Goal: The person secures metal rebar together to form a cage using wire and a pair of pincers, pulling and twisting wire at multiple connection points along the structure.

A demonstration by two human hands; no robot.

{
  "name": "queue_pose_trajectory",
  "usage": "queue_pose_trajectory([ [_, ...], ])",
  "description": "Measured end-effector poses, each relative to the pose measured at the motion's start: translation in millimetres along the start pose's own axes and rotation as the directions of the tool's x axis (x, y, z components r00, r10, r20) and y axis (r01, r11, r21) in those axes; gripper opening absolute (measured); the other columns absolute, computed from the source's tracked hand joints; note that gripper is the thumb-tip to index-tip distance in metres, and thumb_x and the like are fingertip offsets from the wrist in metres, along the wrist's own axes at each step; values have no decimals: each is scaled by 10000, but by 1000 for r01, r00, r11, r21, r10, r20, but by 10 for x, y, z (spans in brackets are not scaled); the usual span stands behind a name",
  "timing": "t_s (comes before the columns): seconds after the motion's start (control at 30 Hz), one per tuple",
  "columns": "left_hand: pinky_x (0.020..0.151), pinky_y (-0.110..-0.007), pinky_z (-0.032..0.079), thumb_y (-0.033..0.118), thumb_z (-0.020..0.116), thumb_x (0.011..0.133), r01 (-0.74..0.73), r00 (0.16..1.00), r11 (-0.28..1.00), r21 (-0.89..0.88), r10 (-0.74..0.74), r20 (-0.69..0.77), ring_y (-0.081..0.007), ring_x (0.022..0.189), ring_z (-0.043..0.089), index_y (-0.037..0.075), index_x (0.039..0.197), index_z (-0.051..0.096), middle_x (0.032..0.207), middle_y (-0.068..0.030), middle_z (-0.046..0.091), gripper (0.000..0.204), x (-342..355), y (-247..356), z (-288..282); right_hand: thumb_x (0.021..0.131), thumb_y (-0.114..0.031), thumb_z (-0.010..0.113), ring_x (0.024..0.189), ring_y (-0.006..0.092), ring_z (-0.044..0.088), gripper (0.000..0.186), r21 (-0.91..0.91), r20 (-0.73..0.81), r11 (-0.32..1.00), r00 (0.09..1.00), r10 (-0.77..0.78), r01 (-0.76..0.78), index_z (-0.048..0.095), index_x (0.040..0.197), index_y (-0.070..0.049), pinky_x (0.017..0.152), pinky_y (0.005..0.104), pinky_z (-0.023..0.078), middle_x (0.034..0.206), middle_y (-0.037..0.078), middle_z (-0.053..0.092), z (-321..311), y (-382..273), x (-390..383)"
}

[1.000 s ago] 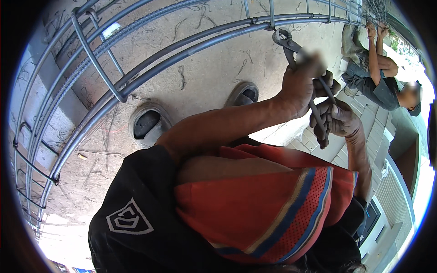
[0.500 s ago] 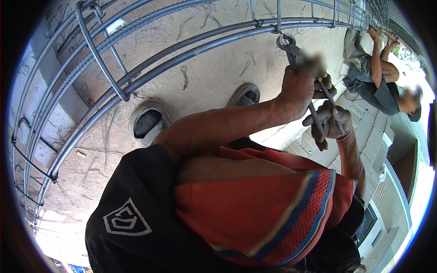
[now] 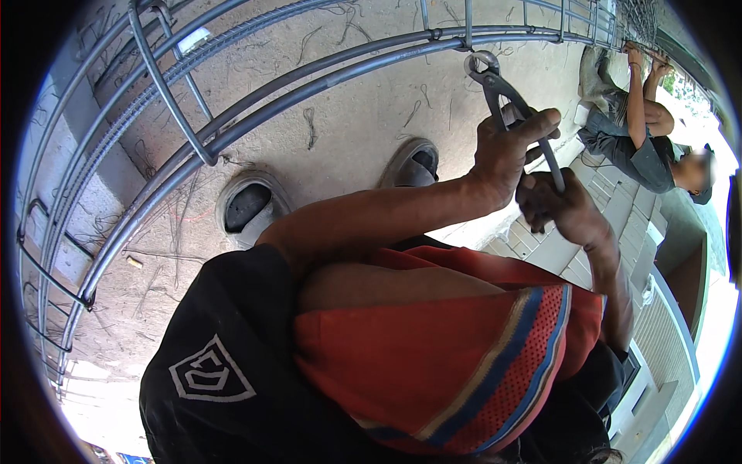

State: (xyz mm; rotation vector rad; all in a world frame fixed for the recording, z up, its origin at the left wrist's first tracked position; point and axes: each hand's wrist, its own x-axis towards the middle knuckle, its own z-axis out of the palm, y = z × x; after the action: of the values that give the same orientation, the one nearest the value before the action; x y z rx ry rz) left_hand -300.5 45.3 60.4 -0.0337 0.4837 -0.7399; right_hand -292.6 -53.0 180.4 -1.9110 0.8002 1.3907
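Note:
Long-handled pincers (image 3: 501, 87) point up and away, their rounded jaws just below a junction of the steel bars (image 3: 371, 58). It is not clear whether the jaws grip a wire. My left hand (image 3: 506, 151) is closed around the handles partway down, thumb stretched across them. My right hand (image 3: 558, 203) is closed at the lower handle end, its fingers curled in. One handle shows between the hands; my left hand partly hides the other.
A curved-looking rebar cage (image 3: 147, 193) spans the left and top. Loose tie wires (image 3: 309, 127) litter the concrete floor. Below the bars are my two grey shoes (image 3: 251, 205). At the upper right, another person (image 3: 638, 147) sits with hands on the bars.
My right hand has turned and closed more on the handle end. The handles look closer together, and the pincers have shifted slightly left and up. My left thumb now shows clearly.

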Motion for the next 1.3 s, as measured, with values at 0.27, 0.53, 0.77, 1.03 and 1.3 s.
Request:
queue_pose_trajectory([
  [0.27,613,-344,500,310,621,867,14,995,1000,16,-12,-100,-188,563,556,78,732,483,594,-39,487,302,108,6,127,630,-579,748,561,165,582,858,-52,-145,959,948,-283,278,514,1118,87,605,294,520,662,118,595,-49,195,-44],
  [0.53,713,-313,504,318,703,795,-216,976,952,218,217,20,-190,728,619,-34,971,533,800,-119,597,429,-37,-64,-14,890,-328,459,555,322,639,594,702,488,697,813,-317,-149,458,1114,222,452,363,525,677,238,609,-122,346,41],
  [0.77,577,-300,517,286,555,906,-11,994,942,336,47,-99,-168,581,590,31,818,539,644,-66,572,269,22,-35,-120,823,-505,590,733,284,655,781,-21,-54,1000,998,-9,8,400,1270,108,632,347,547,889,224,630,209,53,37],
  [1.03,635,-293,508,245,595,886,-61,987,995,84,73,-143,-161,647,602,10,828,522,702,-69,583,253,126,-125,40,823,-212,626,777,336,601,521,-843,-490,487,703,-516,-229,423,1225,52,646,442,483,892,187,587,513,66,-48],
  [1.3,713,-327,508,159,678,800,-79,983,997,13,76,164,-189,737,617,1,872,538,719,-63,559,223,-20,27,-17,945,-352,432,445,195,501,455,752,563,501,813,-150,-428,555,766,47,411,324,427,580,100,516,-30,373,193],
])
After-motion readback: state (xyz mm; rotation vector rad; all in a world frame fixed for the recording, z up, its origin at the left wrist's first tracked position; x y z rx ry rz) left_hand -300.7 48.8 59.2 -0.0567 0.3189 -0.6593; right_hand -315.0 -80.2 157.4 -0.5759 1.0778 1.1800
